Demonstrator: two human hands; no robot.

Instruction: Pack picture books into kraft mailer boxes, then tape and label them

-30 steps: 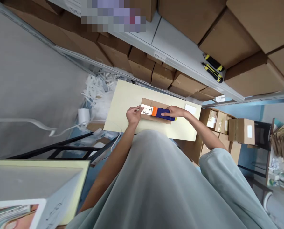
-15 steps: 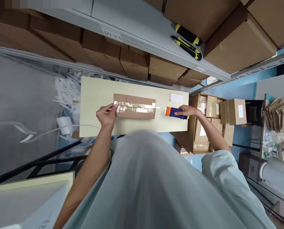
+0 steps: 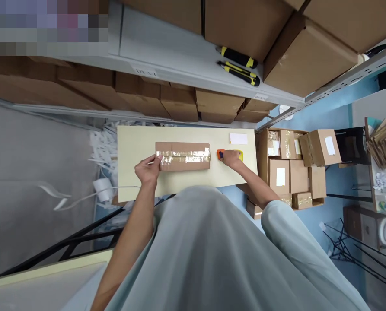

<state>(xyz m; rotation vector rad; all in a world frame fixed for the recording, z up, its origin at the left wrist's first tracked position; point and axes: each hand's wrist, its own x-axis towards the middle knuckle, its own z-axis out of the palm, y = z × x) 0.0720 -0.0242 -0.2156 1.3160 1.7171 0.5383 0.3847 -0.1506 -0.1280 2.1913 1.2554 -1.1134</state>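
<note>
A long brown cardboard box (image 3: 183,167) lies on the pale yellow table (image 3: 136,142), with shiny clear tape (image 3: 186,159) running along its top seam. At its left end, my left hand (image 3: 148,169) grips the box, thumb on the tape and fingers against the side. Just past the box's right end, my right hand (image 3: 231,158) is closed around a tape dispenser (image 3: 220,154). Its orange front points at the box and a yellow part shows behind my fingers; the hand hides most of its body. A small gap separates dispenser and box.
A white label (image 3: 238,138) lies at the table's far right. Behind stands a grey shelf (image 3: 180,60) holding cartons and two utility knives (image 3: 240,65). A big open carton (image 3: 262,147) with smaller boxes is on the right. Left of the table are a white roll (image 3: 103,190) and white scraps (image 3: 98,144).
My right hand has moved left with the tape dispenser, closer to the box's right end. The tape end that stuck out there no longer projects. My left hand keeps its grip. The view has shifted.
</note>
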